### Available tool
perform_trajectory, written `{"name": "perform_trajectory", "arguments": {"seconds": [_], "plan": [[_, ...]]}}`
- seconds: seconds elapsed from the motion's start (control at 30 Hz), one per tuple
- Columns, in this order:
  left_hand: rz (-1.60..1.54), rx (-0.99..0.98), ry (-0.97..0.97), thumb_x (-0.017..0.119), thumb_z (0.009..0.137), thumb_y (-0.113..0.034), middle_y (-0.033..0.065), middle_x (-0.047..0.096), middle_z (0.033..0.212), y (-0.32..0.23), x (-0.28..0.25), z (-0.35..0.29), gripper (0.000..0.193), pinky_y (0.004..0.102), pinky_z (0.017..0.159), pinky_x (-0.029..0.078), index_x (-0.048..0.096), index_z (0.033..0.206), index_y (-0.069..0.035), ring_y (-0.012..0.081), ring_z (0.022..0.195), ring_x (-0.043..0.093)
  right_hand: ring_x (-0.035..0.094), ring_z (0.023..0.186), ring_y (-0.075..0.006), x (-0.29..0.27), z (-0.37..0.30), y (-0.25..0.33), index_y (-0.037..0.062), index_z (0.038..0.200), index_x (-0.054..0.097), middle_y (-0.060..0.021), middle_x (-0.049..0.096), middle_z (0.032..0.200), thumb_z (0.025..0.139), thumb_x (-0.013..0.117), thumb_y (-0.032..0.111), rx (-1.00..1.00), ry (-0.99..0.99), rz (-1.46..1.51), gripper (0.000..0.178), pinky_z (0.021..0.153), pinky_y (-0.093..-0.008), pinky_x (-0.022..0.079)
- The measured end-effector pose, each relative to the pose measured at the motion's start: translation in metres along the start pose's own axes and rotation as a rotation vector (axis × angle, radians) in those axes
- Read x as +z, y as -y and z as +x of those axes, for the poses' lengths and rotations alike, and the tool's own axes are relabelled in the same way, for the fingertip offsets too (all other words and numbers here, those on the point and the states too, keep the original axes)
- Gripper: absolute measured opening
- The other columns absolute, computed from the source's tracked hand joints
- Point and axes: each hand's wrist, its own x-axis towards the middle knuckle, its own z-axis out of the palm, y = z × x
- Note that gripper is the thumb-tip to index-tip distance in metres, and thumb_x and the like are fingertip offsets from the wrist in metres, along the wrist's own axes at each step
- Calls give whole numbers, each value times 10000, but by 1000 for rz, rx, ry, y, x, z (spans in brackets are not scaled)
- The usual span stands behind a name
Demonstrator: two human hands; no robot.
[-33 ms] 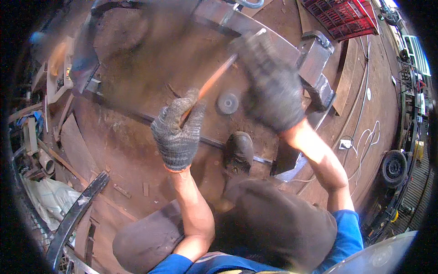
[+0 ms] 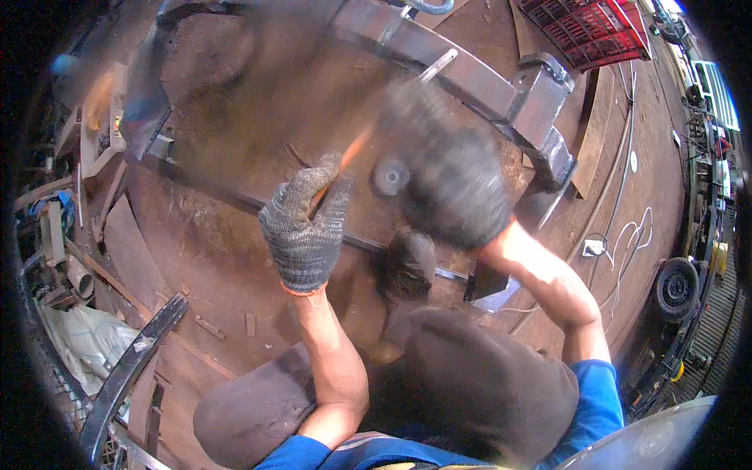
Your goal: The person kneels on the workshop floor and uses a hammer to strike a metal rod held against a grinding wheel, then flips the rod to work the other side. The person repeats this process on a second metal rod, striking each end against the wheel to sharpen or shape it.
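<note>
My left hand (image 2: 304, 223), in a grey knitted glove with an orange cuff, grips the lower end of a slim rod (image 2: 357, 149). The rod slants up to the right, orange-brown below and pale at its far tip. My right hand (image 2: 454, 160), in a dark glove and smeared by motion, closes around the rod's upper part and hides it there. Past its fingers the pale tip sticks out. Just left of my right hand a round grey disc (image 2: 391, 177) lies on the ground. My dark shoe (image 2: 411, 262) is below it.
A welded steel frame (image 2: 470, 74) runs across the far side, with a thin bar (image 2: 364, 243) nearer me. A red crate (image 2: 587, 31) stands far right, cables (image 2: 627, 157) nearby. Metal scraps and a curved black bar (image 2: 133, 376) lie left. A wheel (image 2: 677, 285) is right.
My right hand has slid down and left along the rod toward my left hand, so more of the pale tip shows. My left hand has stayed in place.
</note>
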Motion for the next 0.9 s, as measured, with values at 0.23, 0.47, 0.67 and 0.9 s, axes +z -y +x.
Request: {"name": "perform_trajectory", "arguments": {"seconds": [0.23,0.47,0.67,0.9], "plan": [[-15,-2,-1,741,810,40,107,730,1001,-7,10,3,203,319,843,543,699,1004,-1,166,919,676,556,1222,-316,0,-7,-38,71,1318,565,-128,589,1322,683,667,181,41,-35,-96,653,998,-422,461],[-104,-14,11,755,814,7,106,730,997,-22,32,12,192,314,843,537,698,997,-4,160,911,672,610,1139,-305,-21,5,-70,89,1279,595,-126,615,1280,750,664,184,101,-141,-352,542,889,-419,506],[-103,-41,19,762,812,-3,103,724,1020,-23,26,11,193,308,837,535,694,993,-7,160,927,665,560,1229,-279,-22,9,-44,116,1320,569,-103,559,1380,779,619,157,72,-52,-103,545,930,-463,476],[-101,-180,5,756,818,-5,89,716,1003,-20,15,13,183,296,828,531,691,989,-3,139,915,645,499,1289,-299,-1,5,-9,85,1389,512,-144,528,1401,800,549,198,-57,-56,-37,600,1043,-434,399]]}}
